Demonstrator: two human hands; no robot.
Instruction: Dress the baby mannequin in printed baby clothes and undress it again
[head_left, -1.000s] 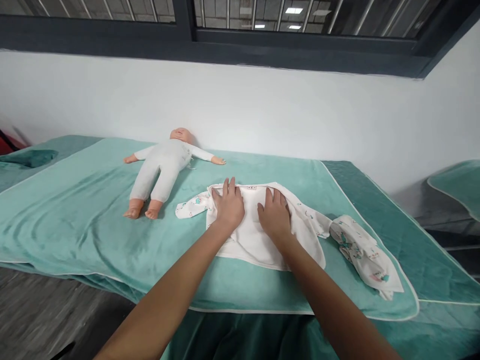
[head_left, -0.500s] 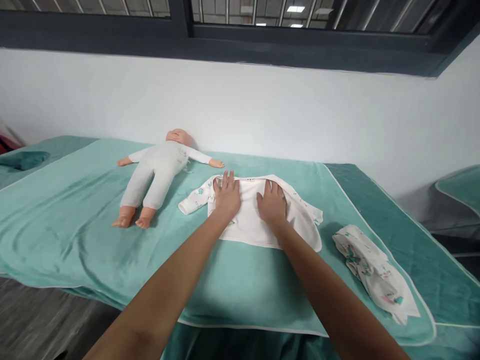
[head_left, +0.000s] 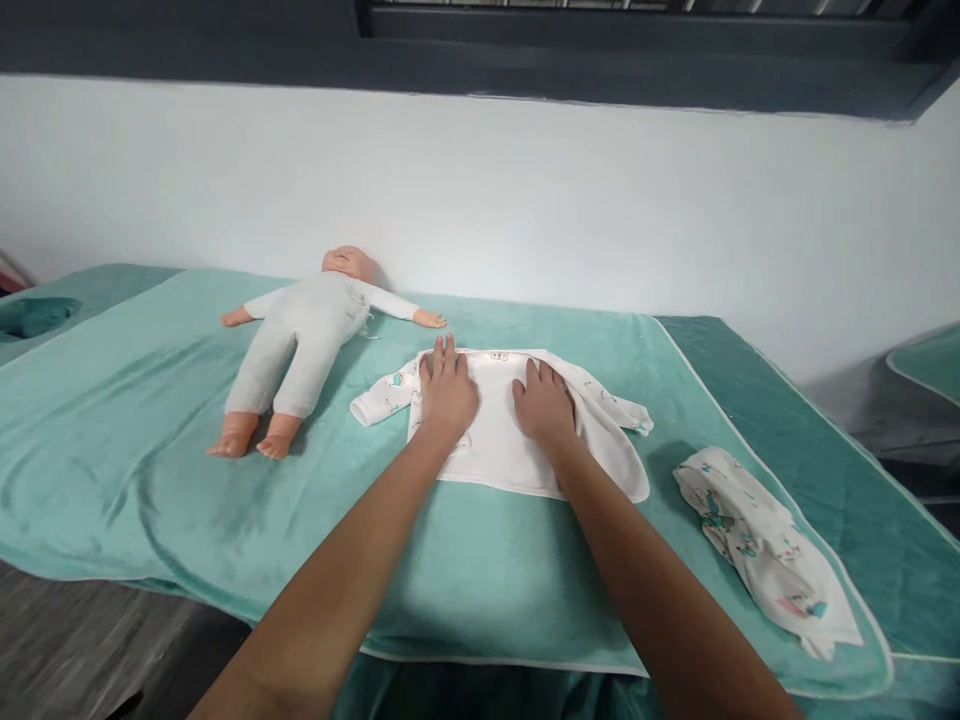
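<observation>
A small white baby shirt [head_left: 495, 430] with a sparse print lies spread on the green blanket, its sleeves out to both sides. On its left part my left hand [head_left: 448, 392] rests flat, fingers stretched out near the collar. My right hand [head_left: 545, 402] lies on the right part, also with fingers extended; some fingertips are at the folded front edge. Neither hand grasps the cloth. To the left, a baby doll [head_left: 300, 335] in a white suit lies on its back with arms spread, its head towards the wall.
A crumpled white printed garment [head_left: 769, 550] lies at the right on the green blanket [head_left: 480, 570]. A darker green cover [head_left: 817, 470] shows beneath. Behind stands a white wall [head_left: 480, 200] under a dark window frame [head_left: 480, 60]. Grey floor [head_left: 67, 640] shows at lower left.
My view has tilted down slightly, so less of the window shows. Both hands stay on the baby shirt, nearly unmoved. The doll and the crumpled garment lie as before.
</observation>
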